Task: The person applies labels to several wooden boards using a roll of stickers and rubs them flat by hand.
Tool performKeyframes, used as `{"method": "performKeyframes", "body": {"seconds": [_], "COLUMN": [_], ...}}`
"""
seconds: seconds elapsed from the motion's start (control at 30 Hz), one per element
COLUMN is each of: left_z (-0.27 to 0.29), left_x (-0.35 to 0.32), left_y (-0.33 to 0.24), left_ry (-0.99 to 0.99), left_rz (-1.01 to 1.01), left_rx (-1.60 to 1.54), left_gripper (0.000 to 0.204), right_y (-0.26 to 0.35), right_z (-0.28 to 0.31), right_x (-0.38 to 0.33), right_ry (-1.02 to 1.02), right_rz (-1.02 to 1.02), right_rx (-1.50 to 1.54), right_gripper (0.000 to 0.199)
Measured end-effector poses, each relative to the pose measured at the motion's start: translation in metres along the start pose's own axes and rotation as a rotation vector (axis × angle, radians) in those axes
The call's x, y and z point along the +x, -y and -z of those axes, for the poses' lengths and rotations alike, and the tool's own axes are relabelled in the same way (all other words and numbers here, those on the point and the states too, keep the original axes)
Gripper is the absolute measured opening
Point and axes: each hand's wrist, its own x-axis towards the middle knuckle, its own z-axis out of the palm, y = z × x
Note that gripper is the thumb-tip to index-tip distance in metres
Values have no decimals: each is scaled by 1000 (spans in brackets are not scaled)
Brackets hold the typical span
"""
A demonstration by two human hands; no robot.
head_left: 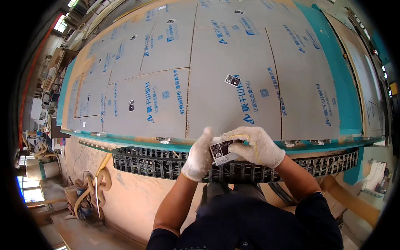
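Both my hands wear white knitted gloves and meet just in front of the panel table's near edge. Between them is a small printed label [220,151] in black and white, tilted; whether it is one label or a stack I cannot tell. My left hand [197,157] holds it from the left, thumb raised, the other fingers partly hidden behind it. My right hand [255,146] is curled, with thumb and fingers pinching its right side. Beyond my hands lie large grey panels [216,108] with blue print, cut apart by narrow grooves. A similar label [232,80] sits on the nearest middle panel.
The panels lie on a teal machine bed [350,112] with metal clamps along its near edge. A black cable chain [146,161] runs below that edge, close to my body. Hoses [102,187] lie on the floor at left; a wide tan duct [350,200] is at right.
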Motion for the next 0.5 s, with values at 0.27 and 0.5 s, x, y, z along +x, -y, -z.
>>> {"method": "performKeyframes", "body": {"seconds": [0.27, 0.5], "left_z": [-49, -73], "left_x": [29, 43], "left_y": [13, 23], "left_ry": [-134, 66], "left_rz": [-100, -160], "left_rx": [619, 724], "left_gripper": [36, 38], "right_y": [-9, -26], "right_z": [34, 51], "right_x": [-25, -43], "right_ry": [-116, -209], "right_rz": [-149, -187], "right_rx": [15, 200], "right_gripper": [24, 24]}}
